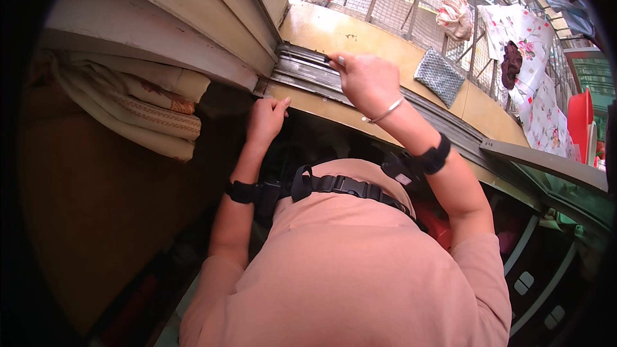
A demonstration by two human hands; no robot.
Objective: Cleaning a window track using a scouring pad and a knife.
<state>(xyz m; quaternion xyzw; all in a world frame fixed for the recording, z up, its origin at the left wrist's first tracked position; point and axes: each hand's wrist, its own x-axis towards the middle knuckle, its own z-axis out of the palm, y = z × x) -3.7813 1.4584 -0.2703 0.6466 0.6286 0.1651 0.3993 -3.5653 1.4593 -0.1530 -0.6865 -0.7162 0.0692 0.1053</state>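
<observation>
My right hand (364, 81) is closed around a small dark tool with a pale handle end (335, 60), its tip pressed into the grooves of the metal window track (302, 67). A thin bangle sits on that wrist. My left hand (267, 117) rests with curled fingers on the inner edge of the sill (316, 108), just below the track, and holds nothing I can see. Black straps are on both wrists.
The sliding window frame (212, 22) stands at the upper left, with folded curtain fabric (138, 106) below it. Outside, a yellow ledge (334, 29) carries a grey cloth (439, 76); laundry (524, 45) hangs on a metal grille. A dark appliance (546, 276) sits at lower right.
</observation>
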